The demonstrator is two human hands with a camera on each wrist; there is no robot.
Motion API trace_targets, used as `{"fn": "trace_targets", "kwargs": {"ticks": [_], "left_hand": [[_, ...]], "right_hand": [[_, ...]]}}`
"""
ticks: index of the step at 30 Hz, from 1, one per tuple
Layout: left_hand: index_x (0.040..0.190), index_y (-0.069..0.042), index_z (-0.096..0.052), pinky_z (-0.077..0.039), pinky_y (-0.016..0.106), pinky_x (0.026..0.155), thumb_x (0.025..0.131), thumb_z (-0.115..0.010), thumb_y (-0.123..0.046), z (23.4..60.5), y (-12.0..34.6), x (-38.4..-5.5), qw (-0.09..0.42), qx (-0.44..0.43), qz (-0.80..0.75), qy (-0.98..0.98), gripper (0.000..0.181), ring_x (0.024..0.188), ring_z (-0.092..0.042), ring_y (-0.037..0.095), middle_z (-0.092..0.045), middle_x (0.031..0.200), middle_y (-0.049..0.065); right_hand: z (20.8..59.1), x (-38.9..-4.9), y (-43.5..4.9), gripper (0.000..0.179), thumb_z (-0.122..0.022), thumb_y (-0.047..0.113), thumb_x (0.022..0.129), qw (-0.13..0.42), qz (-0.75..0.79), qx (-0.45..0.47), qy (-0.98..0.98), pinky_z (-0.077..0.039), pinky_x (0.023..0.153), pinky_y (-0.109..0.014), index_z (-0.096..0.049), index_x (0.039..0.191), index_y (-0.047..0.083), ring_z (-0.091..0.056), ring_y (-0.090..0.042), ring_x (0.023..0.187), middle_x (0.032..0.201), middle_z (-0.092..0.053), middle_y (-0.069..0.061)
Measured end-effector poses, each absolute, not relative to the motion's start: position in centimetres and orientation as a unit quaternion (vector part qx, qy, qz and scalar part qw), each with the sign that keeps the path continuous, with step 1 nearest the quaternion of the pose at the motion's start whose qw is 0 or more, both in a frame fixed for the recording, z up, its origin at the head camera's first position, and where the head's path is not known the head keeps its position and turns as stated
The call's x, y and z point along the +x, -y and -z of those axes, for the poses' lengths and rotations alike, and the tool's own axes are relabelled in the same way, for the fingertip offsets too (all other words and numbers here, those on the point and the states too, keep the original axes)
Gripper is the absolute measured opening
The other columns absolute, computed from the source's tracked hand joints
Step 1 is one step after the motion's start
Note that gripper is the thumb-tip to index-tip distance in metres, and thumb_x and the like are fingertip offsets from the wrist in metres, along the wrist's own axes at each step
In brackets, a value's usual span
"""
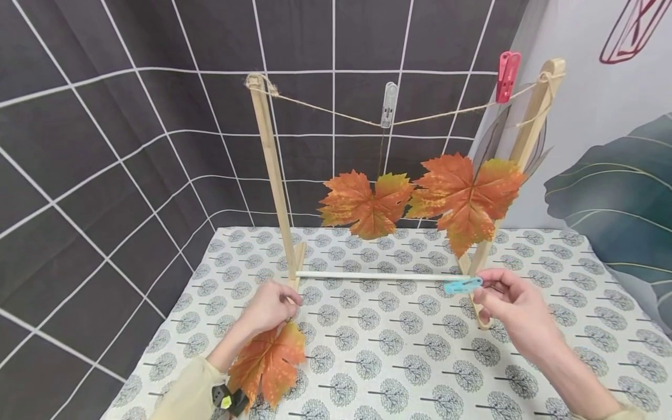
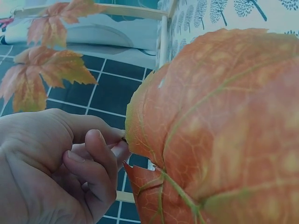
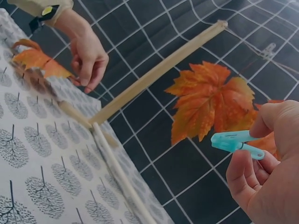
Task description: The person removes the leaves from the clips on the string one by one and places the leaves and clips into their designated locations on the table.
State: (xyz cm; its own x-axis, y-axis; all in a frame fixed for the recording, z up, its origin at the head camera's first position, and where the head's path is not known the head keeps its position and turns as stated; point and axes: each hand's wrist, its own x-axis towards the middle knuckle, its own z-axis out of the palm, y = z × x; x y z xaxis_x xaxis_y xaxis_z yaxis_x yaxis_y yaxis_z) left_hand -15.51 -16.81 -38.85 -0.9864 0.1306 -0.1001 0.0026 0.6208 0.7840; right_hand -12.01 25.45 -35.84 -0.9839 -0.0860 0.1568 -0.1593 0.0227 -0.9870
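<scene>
In left hand (image 1: 272, 304), orange leaf (image 1: 270, 363), partly behind wrist strap (image 1: 239, 401)

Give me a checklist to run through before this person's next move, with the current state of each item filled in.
1. Left hand holding a leaf: ok.
2. Right hand holding the blue clip: ok, pinched between thumb and fingers.
3. String tied to both posts: ok.
4. Clear clip and red clip fixed on the string: ok.
5. Held leaf up at the string: not ok, it hangs well below.
6. Jaws of the blue clip squeezed open: cannot tell.
</scene>
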Motion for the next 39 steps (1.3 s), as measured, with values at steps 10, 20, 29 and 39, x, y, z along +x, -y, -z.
{"fn": "trace_targets", "kwargs": {"ticks": [10, 20, 29, 39], "left_hand": [[0.096, -0.003, -0.076, -0.031, 0.019, 0.039, 0.079, -0.067, 0.006, 39.3, 16.4, -15.3, 0.075, 0.03, -0.421, -0.904, 0.021, 0.042, -0.043, 0.009, -0.057, 0.058, 0.005], [0.097, 0.0, -0.075, -0.033, 0.019, 0.038, 0.08, -0.066, 0.008, 40.5, 16.2, -15.1, 0.078, 0.031, -0.434, -0.897, 0.021, 0.043, -0.044, 0.009, -0.057, 0.073, 0.008], [0.098, 0.001, -0.075, -0.033, 0.018, 0.039, 0.081, -0.067, 0.007, 40.9, 16.0, -14.8, 0.086, 0.037, -0.438, -0.894, 0.019, 0.044, -0.042, 0.008, -0.057, 0.064, 0.006], [0.095, 0.0, -0.075, -0.033, 0.019, 0.039, 0.08, -0.068, 0.006, 41.9, 15.9, -14.9, 0.088, 0.04, -0.437, -0.894, 0.018, 0.042, -0.042, 0.007, -0.058, 0.061, 0.008]], "right_hand": [[37.1, -11.4, -25.3, 0.026, -0.065, -0.004, 0.092, 0.012, -0.661, 0.034, 0.749, -0.054, 0.066, -0.026, -0.056, 0.115, 0.003, -0.06, -0.016, 0.067, 0.091, -0.065, -0.009], [38.5, -10.6, -25.4, 0.03, -0.064, -0.008, 0.088, -0.001, -0.658, -0.005, 0.753, -0.054, 0.065, -0.026, -0.052, 0.115, -0.002, -0.06, -0.016, 0.066, 0.09, -0.066, -0.005], [39.9, -10.0, -25.5, 0.033, -0.065, -0.004, 0.087, -0.016, -0.628, -0.051, 0.777, -0.052, 0.064, -0.028, -0.053, 0.117, -0.001, -0.062, -0.022, 0.067, 0.091, -0.068, -0.001], [42.1, -9.3, -25.3, 0.028, -0.066, -0.004, 0.089, -0.016, -0.643, -0.069, 0.762, -0.052, 0.062, -0.027, -0.056, 0.115, 0.0, -0.06, -0.018, 0.069, 0.092, -0.069, -0.005]]}}
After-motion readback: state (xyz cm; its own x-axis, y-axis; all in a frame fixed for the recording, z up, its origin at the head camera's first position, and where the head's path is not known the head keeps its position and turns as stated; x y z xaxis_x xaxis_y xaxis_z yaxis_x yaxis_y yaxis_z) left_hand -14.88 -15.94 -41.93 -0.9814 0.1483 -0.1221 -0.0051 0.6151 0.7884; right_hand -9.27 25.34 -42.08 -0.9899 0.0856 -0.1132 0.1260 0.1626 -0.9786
